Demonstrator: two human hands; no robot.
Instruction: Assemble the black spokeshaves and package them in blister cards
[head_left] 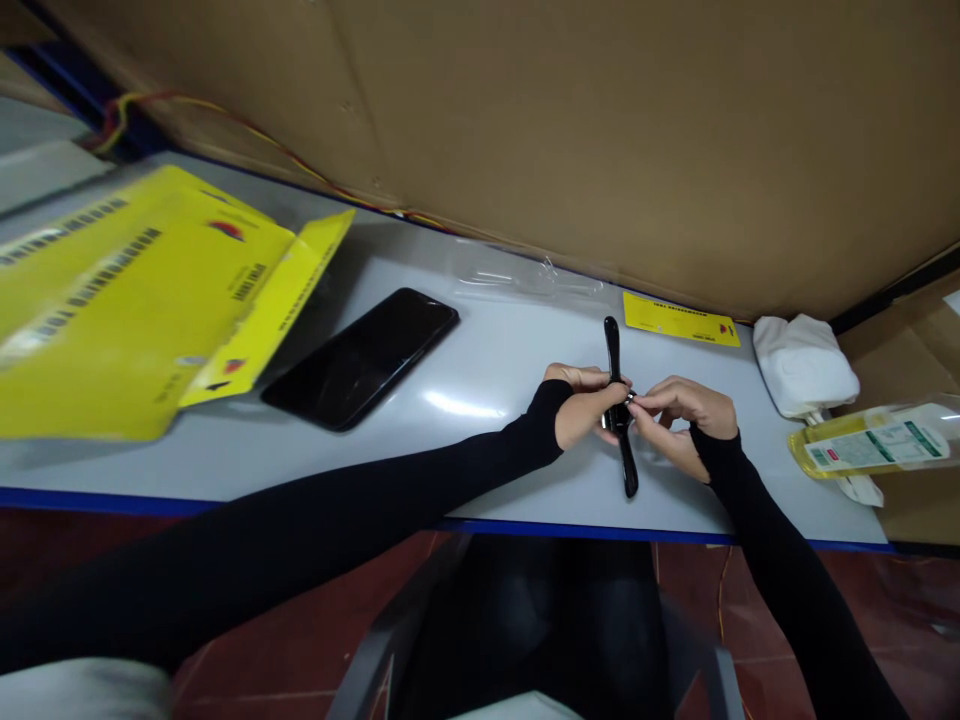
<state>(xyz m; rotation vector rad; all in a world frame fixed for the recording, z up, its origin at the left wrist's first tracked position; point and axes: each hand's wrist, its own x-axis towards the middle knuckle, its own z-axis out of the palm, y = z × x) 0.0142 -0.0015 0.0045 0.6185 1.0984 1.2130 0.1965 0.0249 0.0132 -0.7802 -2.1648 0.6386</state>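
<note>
A black wristwatch (613, 350) with a long strap lies stretched out on the pale grey table (487, 360), its strap ends pointing away from me and toward me. My left hand (581, 405) grips the watch body from the left. My right hand (679, 415) pinches the same body from the right with its fingertips. Both arms wear black sleeves. The watch face itself is hidden between my fingers.
A black smartphone (361, 357) lies screen-up to the left. Yellow packaging boxes (127, 300) sit at far left, a small yellow card (681, 320) behind the watch. White cloth (802, 365) and a yellowish bottle (874, 440) lie at right. Clear plastic wrap (525, 275) rests near the cardboard wall (600, 120).
</note>
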